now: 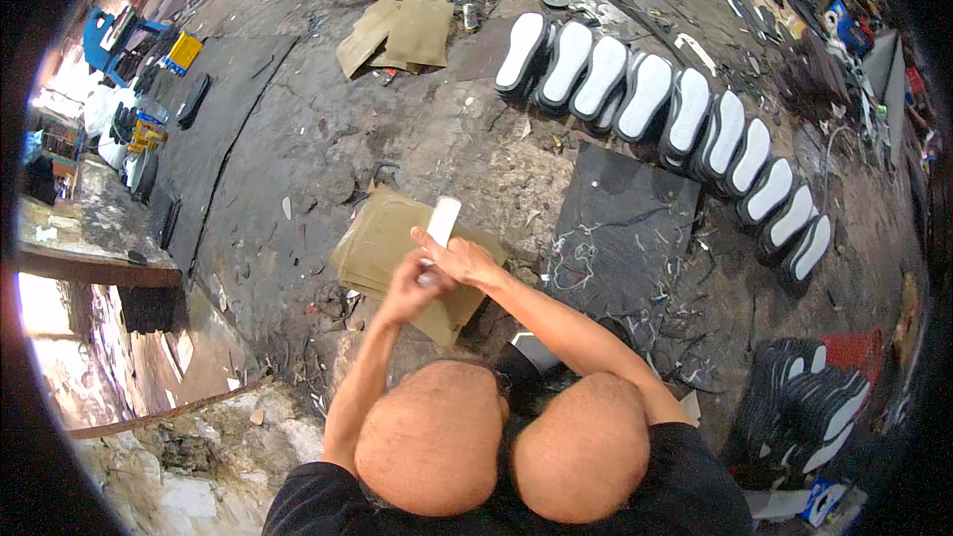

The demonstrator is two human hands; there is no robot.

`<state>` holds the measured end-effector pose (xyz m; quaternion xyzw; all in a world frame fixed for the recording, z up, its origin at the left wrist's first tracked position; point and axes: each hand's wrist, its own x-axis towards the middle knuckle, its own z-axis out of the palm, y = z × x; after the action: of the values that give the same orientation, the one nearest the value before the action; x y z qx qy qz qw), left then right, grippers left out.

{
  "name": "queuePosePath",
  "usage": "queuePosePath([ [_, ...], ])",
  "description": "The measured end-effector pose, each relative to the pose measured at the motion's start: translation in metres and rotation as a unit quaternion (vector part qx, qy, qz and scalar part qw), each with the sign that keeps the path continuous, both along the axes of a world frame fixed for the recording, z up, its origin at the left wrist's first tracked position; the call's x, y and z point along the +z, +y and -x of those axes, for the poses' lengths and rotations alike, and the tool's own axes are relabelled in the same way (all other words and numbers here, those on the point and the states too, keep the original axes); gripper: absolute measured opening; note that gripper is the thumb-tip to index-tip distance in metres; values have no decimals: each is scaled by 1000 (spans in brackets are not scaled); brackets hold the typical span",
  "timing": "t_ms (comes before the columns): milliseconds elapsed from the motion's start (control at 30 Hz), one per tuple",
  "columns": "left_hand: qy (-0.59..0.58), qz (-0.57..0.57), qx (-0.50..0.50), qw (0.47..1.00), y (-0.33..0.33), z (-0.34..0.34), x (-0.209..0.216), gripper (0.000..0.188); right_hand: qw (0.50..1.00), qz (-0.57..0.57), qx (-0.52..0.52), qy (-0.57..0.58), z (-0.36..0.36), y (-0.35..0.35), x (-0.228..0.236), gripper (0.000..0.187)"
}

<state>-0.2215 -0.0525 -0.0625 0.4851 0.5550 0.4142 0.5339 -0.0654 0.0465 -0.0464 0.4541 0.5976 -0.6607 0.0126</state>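
A flat white piece (445, 217), longer than wide with a blunt upper end, sticks up out of my right hand (467, 262). The fingers of that hand are closed round it, over the stack of tan sheets. My left hand (412, 290) is right beside it, lower and to the left, fingers curled and slightly blurred. A small whitish bit shows at its fingers; what it is I cannot make out. Under both hands lie the olive-tan sheets (375, 250), fanned unevenly on the ground in front of my knees.
Stacks of dark soles with white tops (645, 96) curve from the far middle to the right. A black sheet (625, 223) lies right of my hands. More tan sheets (419, 32) are farther off. Dark soles (809, 402) are heaped at lower right. Scraps litter the ground.
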Motion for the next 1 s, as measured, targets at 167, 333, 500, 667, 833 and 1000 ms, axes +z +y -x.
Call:
queuePosePath([
  [167, -287, -27, 270, 919, 18, -15, -23, 24, 949, -124, -286, 56, -36, -12, -86, 64],
  [333, 498, -83, -34, 863, 16, 23, -33, 36, 947, -232, -200, 93, -68, -47, -63, 58],
  [500, 509, -100, 56, 853, 1, 19, -53, 39, 958, -162, -166, 169, -206, -52, 116, 29],
  [667, 255, -113, 144, 950, 47, -65, -35, 36, 906, -86, -376, 172, -316, -36, 109, 31],
  [833, 79, -68, 114, 988, 130, -149, -29, 36, 837, -216, -501, 36, -369, -56, -67, 46],
  [1000, 157, -162, -48, 973, 223, -216, -28, 43, 642, -519, -467, -316, -347, -75, -75, 58],
])
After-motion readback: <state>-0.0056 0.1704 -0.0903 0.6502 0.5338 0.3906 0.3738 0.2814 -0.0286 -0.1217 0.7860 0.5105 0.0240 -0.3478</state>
